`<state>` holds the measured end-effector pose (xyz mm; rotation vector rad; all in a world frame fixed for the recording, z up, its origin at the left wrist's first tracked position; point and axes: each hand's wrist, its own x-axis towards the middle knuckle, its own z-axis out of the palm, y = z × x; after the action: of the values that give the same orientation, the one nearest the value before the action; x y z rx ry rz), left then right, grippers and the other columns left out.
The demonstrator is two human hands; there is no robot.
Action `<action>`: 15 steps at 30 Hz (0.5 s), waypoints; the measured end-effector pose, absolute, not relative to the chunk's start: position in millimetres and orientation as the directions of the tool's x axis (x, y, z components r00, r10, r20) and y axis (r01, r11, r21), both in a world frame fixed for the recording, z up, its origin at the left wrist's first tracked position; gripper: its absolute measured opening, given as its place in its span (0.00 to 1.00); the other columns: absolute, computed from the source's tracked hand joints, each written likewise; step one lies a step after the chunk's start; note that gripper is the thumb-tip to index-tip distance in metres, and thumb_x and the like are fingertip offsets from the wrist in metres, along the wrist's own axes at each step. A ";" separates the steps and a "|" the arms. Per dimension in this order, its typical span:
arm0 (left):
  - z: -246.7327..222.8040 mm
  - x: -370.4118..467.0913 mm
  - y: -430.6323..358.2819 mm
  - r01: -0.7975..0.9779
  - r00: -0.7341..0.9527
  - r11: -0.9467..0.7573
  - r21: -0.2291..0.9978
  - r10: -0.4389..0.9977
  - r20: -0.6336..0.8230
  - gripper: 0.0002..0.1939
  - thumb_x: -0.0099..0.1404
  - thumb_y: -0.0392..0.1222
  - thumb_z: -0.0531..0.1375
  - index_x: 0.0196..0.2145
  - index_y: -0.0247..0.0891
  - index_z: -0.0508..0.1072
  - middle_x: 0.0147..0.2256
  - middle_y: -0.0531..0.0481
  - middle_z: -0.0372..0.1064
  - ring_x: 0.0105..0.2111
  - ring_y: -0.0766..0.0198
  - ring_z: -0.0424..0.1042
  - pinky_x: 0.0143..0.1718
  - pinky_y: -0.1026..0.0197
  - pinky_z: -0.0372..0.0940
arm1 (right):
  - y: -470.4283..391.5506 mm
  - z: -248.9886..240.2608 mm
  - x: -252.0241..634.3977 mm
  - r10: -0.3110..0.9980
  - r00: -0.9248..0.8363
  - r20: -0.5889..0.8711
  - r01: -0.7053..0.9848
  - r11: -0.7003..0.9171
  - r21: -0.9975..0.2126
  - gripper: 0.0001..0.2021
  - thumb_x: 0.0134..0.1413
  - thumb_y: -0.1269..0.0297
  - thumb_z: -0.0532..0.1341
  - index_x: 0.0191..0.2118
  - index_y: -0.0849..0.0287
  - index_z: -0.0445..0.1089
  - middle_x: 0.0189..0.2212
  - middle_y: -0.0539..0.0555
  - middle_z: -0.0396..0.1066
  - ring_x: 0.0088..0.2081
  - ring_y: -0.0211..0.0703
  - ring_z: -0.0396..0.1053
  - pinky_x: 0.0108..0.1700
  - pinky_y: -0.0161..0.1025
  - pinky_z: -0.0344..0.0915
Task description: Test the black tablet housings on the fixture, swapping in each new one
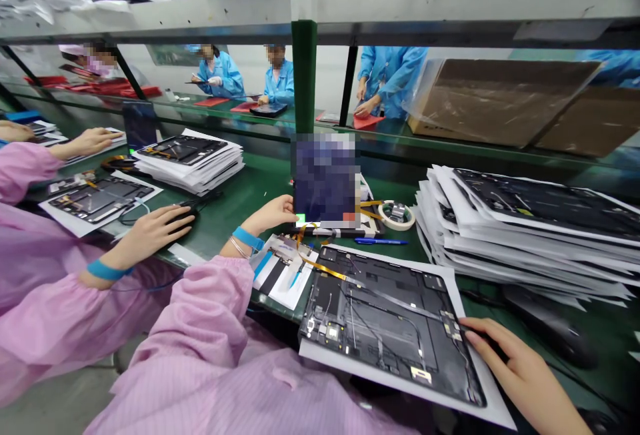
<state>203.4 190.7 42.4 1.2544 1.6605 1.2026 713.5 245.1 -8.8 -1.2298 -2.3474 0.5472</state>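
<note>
My left hand (274, 216), with a blue wrist strap, has its fingers curled at the lower left edge of an upright display screen (325, 178). The screen is partly blurred, with a green patch at its lower left corner. An opened black tablet housing (385, 321) lies tilted on white paper in front of me, its wires and inner parts showing. An orange flex cable (327, 269) runs from it to a small circuit board (287, 248). My right hand (510, 358) grips the housing's right edge, index finger and thumb at a connector; its other fingers are partly hidden.
Stacked housings with paper between them (520, 235) stand at right, beside a black mouse (547, 325). A tape roll (397, 215) and blue pen (381, 241) lie behind the housing. At left, a co-worker's hand (153, 238) rests on another mouse. A shelf (450, 11) runs overhead.
</note>
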 end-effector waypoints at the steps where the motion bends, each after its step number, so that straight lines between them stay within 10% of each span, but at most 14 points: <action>1: 39.9 204.4 191.9 0.291 -0.265 0.084 0.953 0.964 -0.004 0.17 0.45 0.34 0.65 0.33 0.34 0.64 0.25 0.58 0.65 0.25 0.70 0.65 0.30 0.64 0.61 | 245.5 -10.3 714.7 0.841 -0.507 0.188 0.673 0.523 -0.523 0.23 0.54 0.40 0.56 0.41 0.52 0.76 0.43 0.55 0.76 0.45 0.54 0.74 0.47 0.48 0.72; 15: 38.8 212.9 194.1 0.327 -0.325 0.038 0.944 0.943 0.074 0.18 0.48 0.34 0.67 0.30 0.37 0.59 0.22 0.60 0.62 0.23 0.70 0.64 0.25 0.66 0.59 | 249.4 -15.3 720.3 0.848 -0.504 0.166 0.696 0.512 -0.503 0.24 0.53 0.39 0.56 0.41 0.52 0.76 0.44 0.55 0.76 0.45 0.55 0.74 0.47 0.47 0.72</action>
<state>212.9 194.1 38.8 1.2901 1.7113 1.2958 720.3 249.4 -15.3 -1.2743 -2.3652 0.5296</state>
